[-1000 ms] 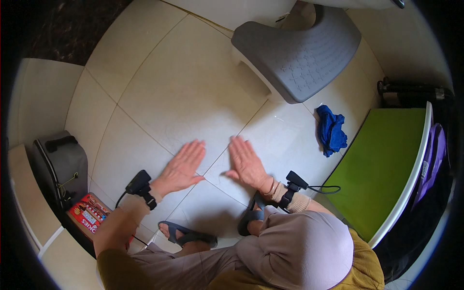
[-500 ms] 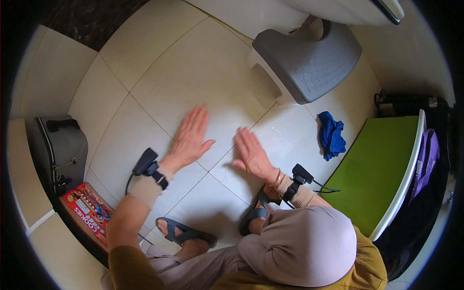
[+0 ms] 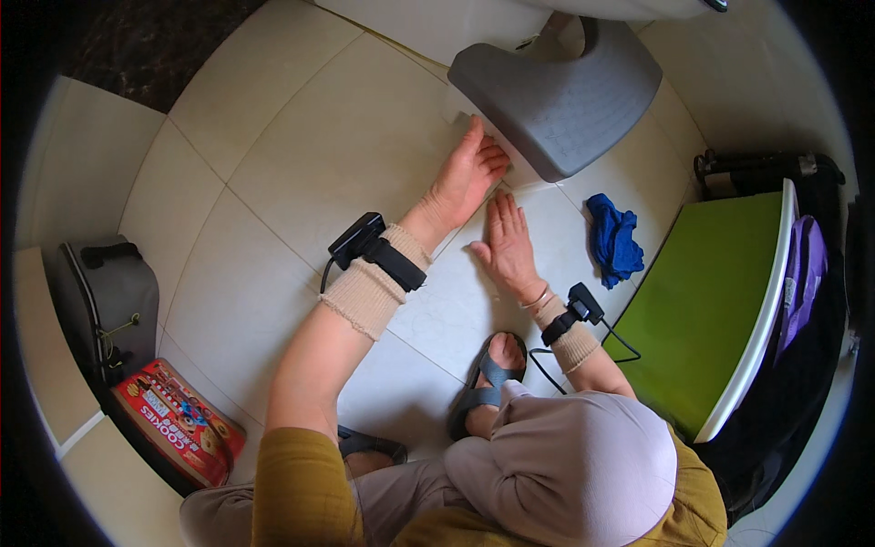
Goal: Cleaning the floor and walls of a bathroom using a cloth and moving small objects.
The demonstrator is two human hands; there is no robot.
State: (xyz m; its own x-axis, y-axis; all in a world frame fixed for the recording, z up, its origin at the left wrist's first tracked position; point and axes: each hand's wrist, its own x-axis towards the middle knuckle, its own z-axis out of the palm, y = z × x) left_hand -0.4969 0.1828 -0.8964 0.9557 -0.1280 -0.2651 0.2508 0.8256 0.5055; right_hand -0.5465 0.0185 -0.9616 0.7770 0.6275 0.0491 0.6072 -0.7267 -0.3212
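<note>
A footstool (image 3: 565,96) with a grey top and pale sides stands at the upper right, against a white rounded fixture. My left hand (image 3: 465,178) is beside the stool's pale side, thumb up and fingers loosely bent, with nothing in it. Whether its fingertips touch the stool, I cannot tell. Just nearer to me, my right hand (image 3: 510,248) is open and empty, its fingers stretched toward the stool over the tiled floor (image 3: 301,201). A crumpled blue cloth (image 3: 615,239) lies on the floor to the right of my right hand.
Along the right stands a green panel with a white edge (image 3: 706,301), with a purple item (image 3: 802,283) behind it. At the left are a grey case (image 3: 111,296) and a red cookie box (image 3: 178,419). The white fixture (image 3: 410,27) borders the far side.
Both hands have moved away from me toward the stool, my left hand also far to the right. The view has shifted slightly. The blue cloth still lies on the floor.
</note>
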